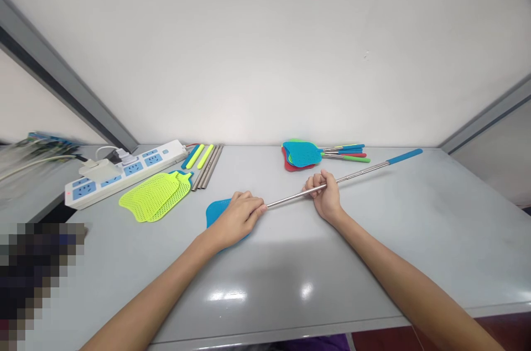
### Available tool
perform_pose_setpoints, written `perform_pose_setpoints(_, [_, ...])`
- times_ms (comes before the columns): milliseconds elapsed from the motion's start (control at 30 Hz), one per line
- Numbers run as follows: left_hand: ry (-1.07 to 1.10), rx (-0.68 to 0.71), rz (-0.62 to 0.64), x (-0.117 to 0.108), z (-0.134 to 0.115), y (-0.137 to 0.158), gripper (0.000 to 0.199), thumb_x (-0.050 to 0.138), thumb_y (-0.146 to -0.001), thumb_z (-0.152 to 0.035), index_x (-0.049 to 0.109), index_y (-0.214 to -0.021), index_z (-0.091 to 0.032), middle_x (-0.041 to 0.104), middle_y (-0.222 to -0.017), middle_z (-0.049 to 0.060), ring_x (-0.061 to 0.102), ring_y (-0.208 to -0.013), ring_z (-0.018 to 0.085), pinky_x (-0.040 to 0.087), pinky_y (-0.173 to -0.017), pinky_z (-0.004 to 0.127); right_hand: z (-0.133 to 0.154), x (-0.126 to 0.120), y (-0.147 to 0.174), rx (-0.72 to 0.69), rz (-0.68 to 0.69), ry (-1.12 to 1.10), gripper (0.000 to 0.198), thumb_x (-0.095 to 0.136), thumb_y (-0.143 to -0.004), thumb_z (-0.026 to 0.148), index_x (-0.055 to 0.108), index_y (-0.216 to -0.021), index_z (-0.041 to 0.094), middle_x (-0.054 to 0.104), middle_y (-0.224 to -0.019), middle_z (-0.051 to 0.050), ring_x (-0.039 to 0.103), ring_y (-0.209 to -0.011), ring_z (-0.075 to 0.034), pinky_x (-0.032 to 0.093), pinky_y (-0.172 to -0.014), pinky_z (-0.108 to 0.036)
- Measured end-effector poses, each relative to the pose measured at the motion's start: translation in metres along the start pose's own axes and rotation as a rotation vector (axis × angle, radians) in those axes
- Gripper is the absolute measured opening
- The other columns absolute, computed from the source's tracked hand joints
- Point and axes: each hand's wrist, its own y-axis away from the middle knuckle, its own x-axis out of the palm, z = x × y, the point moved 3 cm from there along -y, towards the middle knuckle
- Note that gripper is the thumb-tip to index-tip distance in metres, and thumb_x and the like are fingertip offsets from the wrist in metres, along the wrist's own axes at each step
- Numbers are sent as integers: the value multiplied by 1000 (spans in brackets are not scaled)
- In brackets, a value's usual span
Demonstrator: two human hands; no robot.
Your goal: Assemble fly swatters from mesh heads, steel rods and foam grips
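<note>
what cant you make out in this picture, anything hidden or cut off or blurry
All in the head view:
- Blue swatter head: middle and neck, hidden by the left hand.
- Metal rod: short stretch, hidden by the right hand.
- Red swatter head: mostly hidden by swatters stacked above.
- Purple item: cut off by the bottom edge.
- Far-left bundle: too blurred to identify.

From the head at the near side, the table (398,262) is viewed forward and down, toward the far white wall (249,52). The left hand (238,217) and right hand (326,197) are seen from close above.
</note>
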Motion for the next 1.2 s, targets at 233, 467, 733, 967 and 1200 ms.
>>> perform_pose_setpoints(233, [-19,-9,-24,-11,0,1,29,26,-86,-28,36,-60,-18,42,-57,-2,39,-63,14,29,-71,31,0,4,7,45,90,127,43,34,-77,40,34,-39,20,35,-33,2,36,-38,-12,32,-46,-26])
perform_pose_setpoints(467, [-28,-2,-44,-14,0,2,29,28,-84,-27,37,-58,-18,44,-55,-2,39,-62,14,28,-71,32,0,10,12,66,150,108,44,31,-79,41,34,-41,20,38,-34,1,38,-39,-13,33,-47,-27])
perform_pose_setpoints(733, [-40,11,-46,-14,-4,3,31,27,-85,-27,38,-58,-18,46,-56,-1,40,-62,15,27,-68,32,-4,18,18,98,173,133,43,33,-76,45,31,-42,20,41,-35,1,40,-39,-13,34,-47,-27])
perform_pose_setpoints(967, [-86,15,-39,-14,-3,3,29,26,-86,-27,36,-59,-18,47,-57,-1,40,-63,15,26,-69,32,-7,22,20,116,249,123,41,29,-79,42,32,-45,20,46,-37,0,41,-38,-12,32,-44,-26])
perform_pose_setpoints(1200, [-110,33,-63,-14,-4,4,28,27,-85,-25,37,-60,-18,48,-58,-1,39,-63,14,26,-73,33,-6,27,24,133,269,75,39,28,-80,41,32,-47,20,48,-39,0,40,-38,-13,33,-46,-27])
